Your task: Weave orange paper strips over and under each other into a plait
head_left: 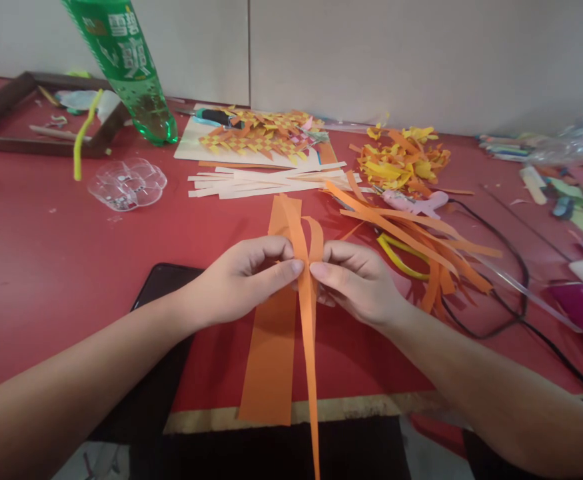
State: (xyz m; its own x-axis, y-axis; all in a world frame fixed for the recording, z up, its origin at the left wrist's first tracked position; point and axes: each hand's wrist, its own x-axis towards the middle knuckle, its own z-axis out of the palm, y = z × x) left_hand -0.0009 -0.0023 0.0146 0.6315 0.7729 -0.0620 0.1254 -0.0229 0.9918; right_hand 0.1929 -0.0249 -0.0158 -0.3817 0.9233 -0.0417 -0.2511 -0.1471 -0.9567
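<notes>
In the middle of the head view, my left hand [266,270] pinches a long orange paper strip [311,373] between thumb and fingers. My right hand [354,277] grips the same paper close beside it, thumbtips almost meeting. Above the hands the strip parts into two curling bands; below, it tapers down past the table edge. A wider orange paper sheet [268,360] lies flat on the red table behind and left of the strip. Farther right, a pile of loose orange strips [411,233] rests near yellow-handled scissors [404,257]. The fingers under the paper are partly hidden.
A dark tablet-like slab [146,373] lies under my left forearm. White strips [271,180], woven orange-yellow pieces [256,137] and paper scraps [401,160] lie farther back. A green bottle [131,73] stands left. A pink glue gun [416,202] trails a black cable [526,280].
</notes>
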